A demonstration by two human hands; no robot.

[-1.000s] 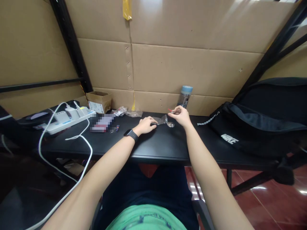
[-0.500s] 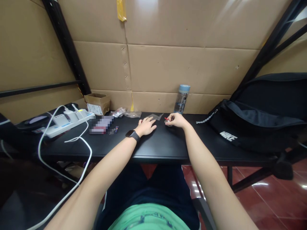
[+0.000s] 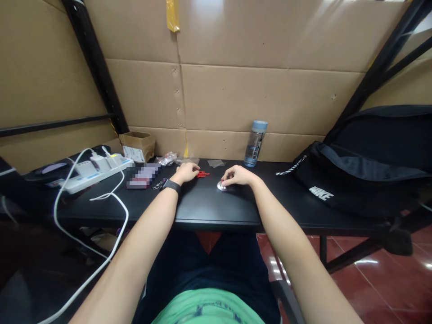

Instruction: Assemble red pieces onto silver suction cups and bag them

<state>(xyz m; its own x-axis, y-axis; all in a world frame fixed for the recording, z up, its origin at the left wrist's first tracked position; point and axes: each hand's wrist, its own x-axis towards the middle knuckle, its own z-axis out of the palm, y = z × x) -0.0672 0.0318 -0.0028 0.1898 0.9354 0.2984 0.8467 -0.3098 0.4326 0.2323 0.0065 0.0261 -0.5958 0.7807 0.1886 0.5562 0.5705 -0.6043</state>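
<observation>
Brown cardboard panels [image 3: 229,99] back a black table [image 3: 202,204], whose far left end carries a white plastic power strip [image 3: 77,181] with a long white cable [image 3: 127,217] looping down from it. Beside the strip lies a flat rectangular thing [image 3: 143,175], too blurred to name; behind it stands a small open cardboard box [image 3: 146,148], and next come crumpled clear plastic bags [image 3: 167,158]. Left hand [image 3: 187,172] is low over the table, palm down, its fingers at a tangled bright-red cord [image 3: 203,174]; whether they pinch it or only rest against it, I cannot tell. Just beyond the cord, a clear flat plastic piece [image 3: 216,163] lies on its own. Nearer the edge, a shiny silver round disc [image 3: 219,186] sits under the right hand [image 3: 238,174], thumb and fingers drawn in at its top, though their hold on it is partly hidden. The step in hand looks like positioning these small pieces, one at each hand. From here, shifting the disc would seem to call for a light fingertip hold, and the cord for care against snagging. Farther right, a clear water bottle with a blue lid [image 3: 254,148] stands near the panels, then a black fabric backpack with white lettering [image 3: 364,166].
</observation>
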